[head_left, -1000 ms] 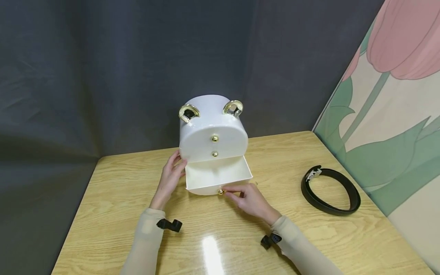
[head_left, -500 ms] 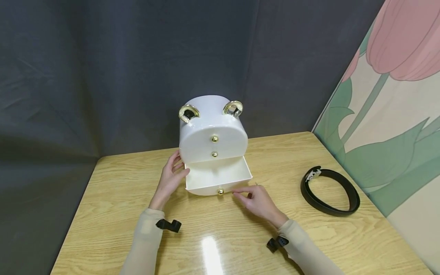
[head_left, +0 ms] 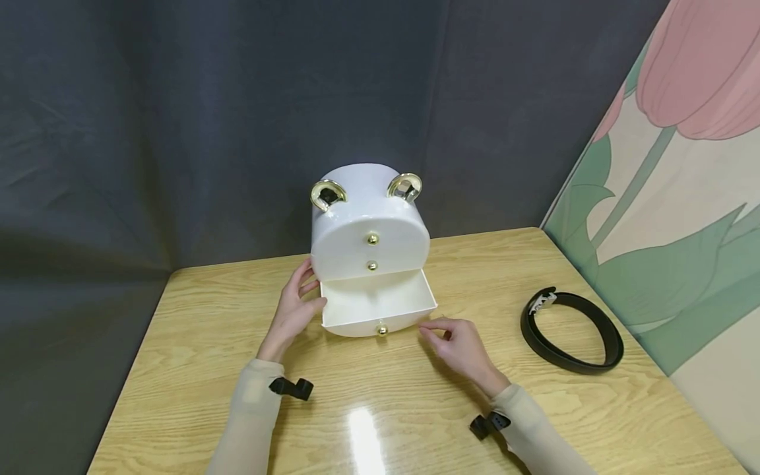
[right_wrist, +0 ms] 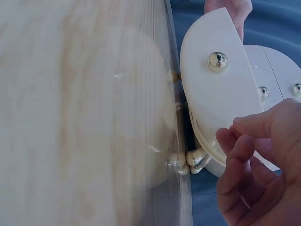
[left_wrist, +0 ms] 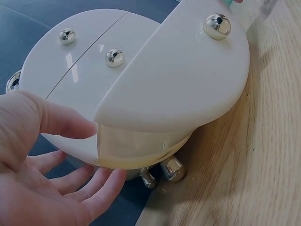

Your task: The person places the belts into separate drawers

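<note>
A white storage box (head_left: pixel 344 247) with gold ear-shaped rings on top and gold knobs stands at the back of the table. Its bottom drawer (head_left: pixel 378 297) is pulled out, and nothing shows inside. My left hand (head_left: pixel 289 313) is at the box's left side. The left wrist view shows its thumb by the drawer's side edge and its fingers spread along the rounded body (left_wrist: pixel 77 125). Just right of the drawer front (right_wrist: pixel 211 89), my right hand (head_left: pixel 466 346) is held with loosely bent fingers, thumb and index tip close together, holding nothing. The drawer's gold knob (head_left: pixel 382 329) is untouched.
A coiled black belt (head_left: pixel 549 351) with a silver buckle (head_left: pixel 543 302) lies on the wooden table (head_left: pixel 208 369) at the right. Behind the box hangs a dark curtain (head_left: pixel 237 132). A wall with painted tulips (head_left: pixel 671 277) borders the right side.
My right hand has let go of the drawer knob and moved right, away from it. My left thumb has shifted slightly along the drawer's edge. The drawer stays pulled out.
</note>
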Tool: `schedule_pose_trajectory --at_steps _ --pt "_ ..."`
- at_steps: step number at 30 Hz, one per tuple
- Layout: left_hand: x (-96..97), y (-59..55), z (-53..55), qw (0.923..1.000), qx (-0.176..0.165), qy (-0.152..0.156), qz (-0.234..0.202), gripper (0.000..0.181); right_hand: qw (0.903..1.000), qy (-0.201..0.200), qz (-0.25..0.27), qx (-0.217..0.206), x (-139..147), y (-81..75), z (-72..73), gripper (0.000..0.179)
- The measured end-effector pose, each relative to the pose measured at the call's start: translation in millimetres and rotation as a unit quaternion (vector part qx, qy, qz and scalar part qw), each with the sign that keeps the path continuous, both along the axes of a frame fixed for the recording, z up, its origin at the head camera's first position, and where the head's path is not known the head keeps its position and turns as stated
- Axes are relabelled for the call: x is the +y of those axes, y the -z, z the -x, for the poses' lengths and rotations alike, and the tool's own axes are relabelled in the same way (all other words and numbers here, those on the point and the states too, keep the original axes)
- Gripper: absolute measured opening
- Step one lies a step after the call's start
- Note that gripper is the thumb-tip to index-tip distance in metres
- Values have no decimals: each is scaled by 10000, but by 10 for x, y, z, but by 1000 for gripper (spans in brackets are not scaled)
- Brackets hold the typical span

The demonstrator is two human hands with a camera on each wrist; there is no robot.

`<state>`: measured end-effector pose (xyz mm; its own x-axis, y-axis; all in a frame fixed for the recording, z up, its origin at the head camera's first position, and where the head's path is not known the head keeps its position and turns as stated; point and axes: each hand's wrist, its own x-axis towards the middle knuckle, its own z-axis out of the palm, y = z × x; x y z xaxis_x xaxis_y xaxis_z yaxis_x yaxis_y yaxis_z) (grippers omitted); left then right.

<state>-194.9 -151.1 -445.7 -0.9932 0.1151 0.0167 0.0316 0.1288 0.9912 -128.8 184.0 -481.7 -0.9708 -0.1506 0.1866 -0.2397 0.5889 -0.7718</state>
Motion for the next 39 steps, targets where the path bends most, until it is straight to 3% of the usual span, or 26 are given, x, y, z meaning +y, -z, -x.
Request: schedule_pose_trajectory --at_steps 15,20,28,39 --pt "-31 9 -6 9999 -52 143 39 99 9926 1161 -162 305 158 -62 -55 12" --pt "-47 20 -5 9997 -11 238 90 102 9919 1217 -173 319 217 -58 -42 12" --pt "-41 -1 -12 9997 -25 244 84 102 9921 1251 -107 -29 327 -82 -34 17" --pt "-30 21 -4 9998 14 194 5 100 9869 1564 19 400 520 -130 -7 16"
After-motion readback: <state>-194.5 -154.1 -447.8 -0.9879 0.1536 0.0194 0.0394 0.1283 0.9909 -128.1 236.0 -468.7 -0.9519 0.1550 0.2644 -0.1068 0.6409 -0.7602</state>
